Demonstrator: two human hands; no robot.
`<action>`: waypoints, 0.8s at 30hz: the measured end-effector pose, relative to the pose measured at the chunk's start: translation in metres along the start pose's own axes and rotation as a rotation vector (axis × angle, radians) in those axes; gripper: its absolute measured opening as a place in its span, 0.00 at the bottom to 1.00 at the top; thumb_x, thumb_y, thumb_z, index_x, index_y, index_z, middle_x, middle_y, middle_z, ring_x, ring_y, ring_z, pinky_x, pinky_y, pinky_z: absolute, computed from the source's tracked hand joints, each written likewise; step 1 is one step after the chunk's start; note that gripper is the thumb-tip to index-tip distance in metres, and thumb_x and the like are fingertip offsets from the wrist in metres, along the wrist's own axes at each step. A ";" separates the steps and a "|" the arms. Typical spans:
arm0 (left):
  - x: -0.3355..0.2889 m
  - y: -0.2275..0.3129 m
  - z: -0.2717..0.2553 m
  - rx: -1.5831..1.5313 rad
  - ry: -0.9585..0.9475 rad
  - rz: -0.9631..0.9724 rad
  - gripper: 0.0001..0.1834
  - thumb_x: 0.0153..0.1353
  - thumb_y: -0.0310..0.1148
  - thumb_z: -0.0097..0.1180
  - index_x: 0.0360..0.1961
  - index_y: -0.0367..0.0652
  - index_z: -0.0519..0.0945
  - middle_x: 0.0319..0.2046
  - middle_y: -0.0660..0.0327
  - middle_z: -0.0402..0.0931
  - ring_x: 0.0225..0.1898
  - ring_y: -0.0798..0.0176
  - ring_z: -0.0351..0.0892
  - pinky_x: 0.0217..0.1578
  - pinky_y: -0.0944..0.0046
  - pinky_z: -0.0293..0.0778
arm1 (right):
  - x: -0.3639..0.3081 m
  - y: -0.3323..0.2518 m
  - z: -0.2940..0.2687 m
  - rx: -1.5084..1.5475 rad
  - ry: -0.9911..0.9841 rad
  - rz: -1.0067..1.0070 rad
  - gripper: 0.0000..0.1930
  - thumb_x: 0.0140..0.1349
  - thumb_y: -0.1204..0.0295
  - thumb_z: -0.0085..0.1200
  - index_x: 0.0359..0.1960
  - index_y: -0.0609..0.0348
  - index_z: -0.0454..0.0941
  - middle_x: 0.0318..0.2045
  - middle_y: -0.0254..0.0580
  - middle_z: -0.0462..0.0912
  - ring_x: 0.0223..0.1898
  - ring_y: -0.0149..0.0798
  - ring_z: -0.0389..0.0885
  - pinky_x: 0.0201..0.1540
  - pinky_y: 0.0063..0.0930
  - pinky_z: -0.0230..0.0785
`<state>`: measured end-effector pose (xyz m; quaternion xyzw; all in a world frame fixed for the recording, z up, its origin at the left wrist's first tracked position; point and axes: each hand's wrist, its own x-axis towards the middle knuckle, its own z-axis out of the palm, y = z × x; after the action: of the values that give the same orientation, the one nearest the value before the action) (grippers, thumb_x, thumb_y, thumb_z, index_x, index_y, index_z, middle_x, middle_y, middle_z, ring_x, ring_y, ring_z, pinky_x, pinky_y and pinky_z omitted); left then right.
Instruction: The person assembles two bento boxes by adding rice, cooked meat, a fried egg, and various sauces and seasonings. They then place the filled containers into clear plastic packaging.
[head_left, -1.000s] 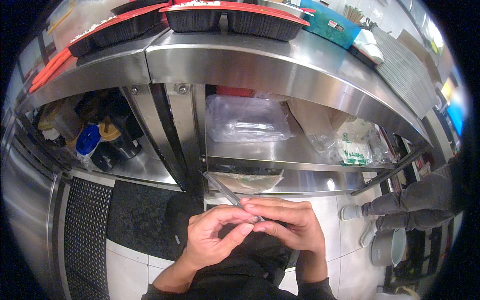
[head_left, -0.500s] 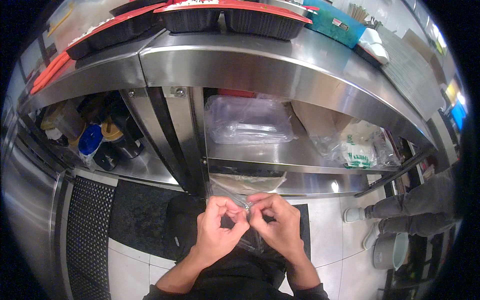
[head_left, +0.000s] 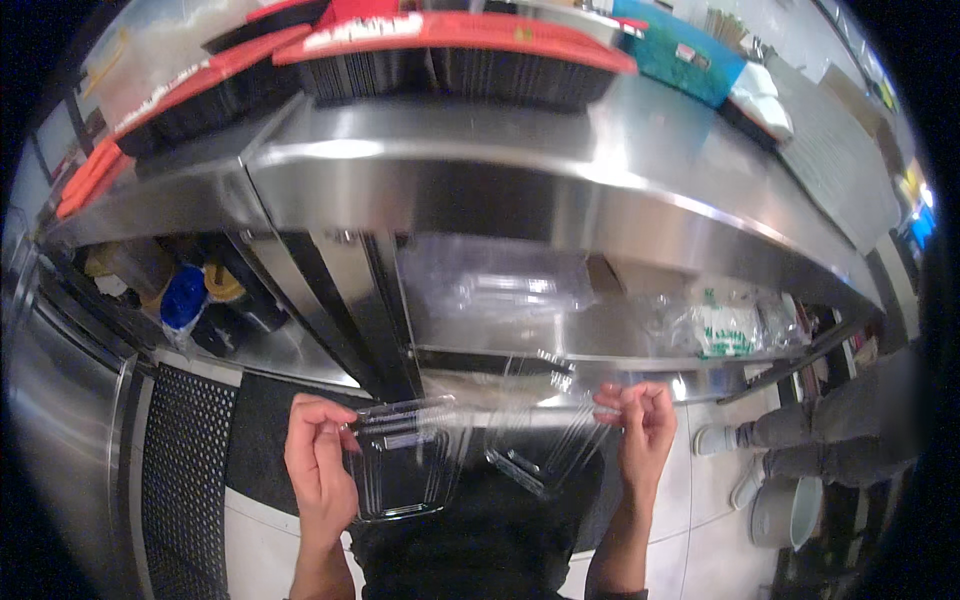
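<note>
Between my two hands are two clear, ribbed plastic container halves, blurred by motion. My left hand (head_left: 322, 455) grips the left clear container half (head_left: 402, 490) by its upper outer corner, thumb and fingers closed on the rim. At the right, my right hand (head_left: 642, 425) pinches the outer edge of the right clear container half (head_left: 540, 450), which tilts. Whether the two halves join at a hinge, I cannot tell. Both are in front of my dark clothing, below the front of the steel counter (head_left: 430, 190).
Black trays with red rims (head_left: 520, 70) and a teal bin (head_left: 690, 60) stand on the counter. A bag of clear containers (head_left: 510, 285) and a white-and-green plastic bag (head_left: 725, 325) lie on the shelf below. At the right are another person's legs (head_left: 800, 430) beside a grey bucket (head_left: 775, 510).
My hands have drawn apart, left and right, from where they were close together pinching clear plastic. The clear container halves now spread between them. The whole view has shifted slightly.
</note>
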<state>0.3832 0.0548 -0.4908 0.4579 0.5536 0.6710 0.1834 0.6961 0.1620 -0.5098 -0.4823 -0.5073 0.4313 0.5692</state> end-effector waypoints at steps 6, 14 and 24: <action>0.063 0.076 -0.018 0.300 -0.377 -0.196 0.20 0.75 0.31 0.55 0.65 0.38 0.72 0.21 0.66 0.71 0.22 0.74 0.67 0.24 0.68 0.64 | 0.007 -0.074 0.031 -0.280 -0.282 -0.031 0.04 0.72 0.74 0.57 0.40 0.62 0.78 0.36 0.46 0.89 0.38 0.36 0.89 0.41 0.27 0.81; 0.188 0.221 -0.051 -0.171 -0.849 -0.889 0.24 0.69 0.34 0.65 0.63 0.40 0.76 0.28 0.67 0.84 0.21 0.81 0.70 0.21 0.76 0.65 | 0.011 -0.256 0.072 -0.530 -0.627 -0.041 0.08 0.71 0.69 0.59 0.45 0.58 0.76 0.38 0.47 0.88 0.35 0.52 0.89 0.38 0.40 0.82; 0.266 0.374 -0.015 -0.307 -1.432 -0.879 0.23 0.77 0.44 0.53 0.65 0.40 0.77 0.43 0.62 0.88 0.25 0.78 0.74 0.25 0.75 0.70 | 0.033 -0.495 0.121 -0.481 -0.520 -0.542 0.12 0.48 0.78 0.73 0.33 0.54 0.82 0.39 0.36 0.89 0.36 0.38 0.90 0.36 0.27 0.84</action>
<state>0.3323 0.1268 -0.0399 0.4851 0.3343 0.1550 0.7930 0.5809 0.1267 -0.0137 -0.3259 -0.8277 0.2431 0.3868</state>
